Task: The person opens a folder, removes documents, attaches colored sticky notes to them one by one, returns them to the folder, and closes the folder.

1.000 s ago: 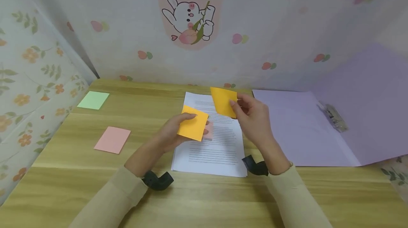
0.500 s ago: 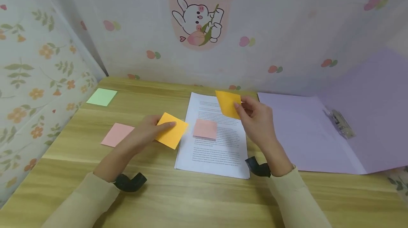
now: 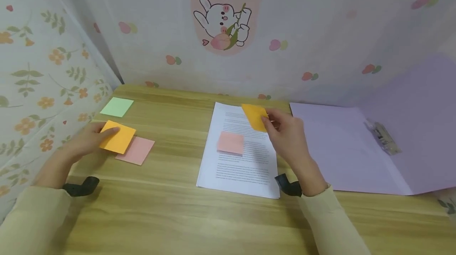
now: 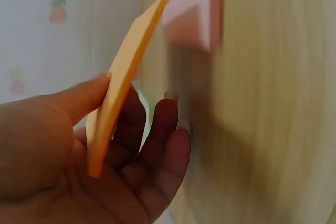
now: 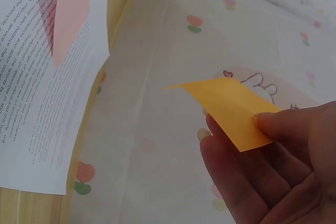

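Note:
My left hand (image 3: 87, 140) holds an orange sticky-note pad (image 3: 119, 138) between thumb and fingers, at the table's left side. In the head view the pad overlaps a corner of the pink sticky-note pad (image 3: 138, 151) lying there. The left wrist view shows the orange pad's thick edge (image 4: 126, 85) under the thumb. Over the upper right of the printed sheets (image 3: 246, 176), my right hand (image 3: 288, 134) pinches a single orange sticky note (image 3: 254, 117), whose free end bends away. One pink sticky note (image 3: 230, 143) sits on the text in the middle of the top sheet.
A green sticky-note pad (image 3: 116, 107) lies at the back left of the wooden table (image 3: 171, 215). To the right, an opened purple folder (image 3: 331, 148) with a metal clip (image 3: 384, 138) has its cover raised. Patterned cloth (image 3: 160, 29) hangs along the back and left.
My left hand has carried the orange pad leftward from above the sheets to beside the pink pad, uncovering the pink note on the page. The right hand stays nearly in place with its note.

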A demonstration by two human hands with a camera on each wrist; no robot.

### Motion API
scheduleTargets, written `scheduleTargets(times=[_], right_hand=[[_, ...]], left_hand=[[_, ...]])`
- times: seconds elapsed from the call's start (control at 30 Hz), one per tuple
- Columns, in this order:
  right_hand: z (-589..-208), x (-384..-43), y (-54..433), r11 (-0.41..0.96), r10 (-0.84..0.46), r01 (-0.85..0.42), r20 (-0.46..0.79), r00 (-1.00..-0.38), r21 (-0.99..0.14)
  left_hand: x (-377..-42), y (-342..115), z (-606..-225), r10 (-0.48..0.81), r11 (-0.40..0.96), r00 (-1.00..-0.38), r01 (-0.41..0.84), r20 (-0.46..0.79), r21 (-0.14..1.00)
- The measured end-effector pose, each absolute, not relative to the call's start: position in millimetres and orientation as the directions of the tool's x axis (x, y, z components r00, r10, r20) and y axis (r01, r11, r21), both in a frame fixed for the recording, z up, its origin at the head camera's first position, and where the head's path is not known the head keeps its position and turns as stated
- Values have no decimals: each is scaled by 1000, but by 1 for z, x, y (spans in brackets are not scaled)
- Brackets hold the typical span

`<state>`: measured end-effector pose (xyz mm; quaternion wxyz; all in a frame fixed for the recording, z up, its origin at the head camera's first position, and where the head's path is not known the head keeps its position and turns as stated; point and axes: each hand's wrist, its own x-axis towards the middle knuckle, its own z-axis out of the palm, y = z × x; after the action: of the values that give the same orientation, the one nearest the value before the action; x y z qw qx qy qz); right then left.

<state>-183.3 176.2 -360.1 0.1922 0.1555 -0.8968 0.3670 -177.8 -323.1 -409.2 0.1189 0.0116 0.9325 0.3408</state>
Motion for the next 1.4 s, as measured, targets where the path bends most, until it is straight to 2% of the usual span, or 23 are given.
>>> scheduleTargets(times=[0.2,0.6,0.83,1.0,1.1,1.23,1.4], right_hand=[[-363,-184,177,693,-151,-406,431,-890,-596],[-362,-186,186,704,-145,-403,438,-887,-584],[-362,-189,188,707,-144,-397,432,-890,-585],[-362,-191,188,722,-149,-408,450,-881,-559],[-364,-193,187,728,-163,-423,464,-871,-540],[-365,-194,186,751,-176,-435,483,-858,-498],[-369,-192,185,790,-179,-428,502,-846,-440]], left_hand=[[-177,-346,-410,99,841,-952,-75,-289,536],[-178,-324,-409,-45,912,-946,-170,-322,373],[-169,-310,-406,-116,934,-968,-182,-221,308],[-165,-302,-404,-144,949,-968,-194,-207,248],[-164,-288,-404,-141,949,-982,-169,-125,264],[-167,-251,-396,-64,928,-998,-61,-3,367],[-173,-181,-381,90,837,-996,71,-8,543]])
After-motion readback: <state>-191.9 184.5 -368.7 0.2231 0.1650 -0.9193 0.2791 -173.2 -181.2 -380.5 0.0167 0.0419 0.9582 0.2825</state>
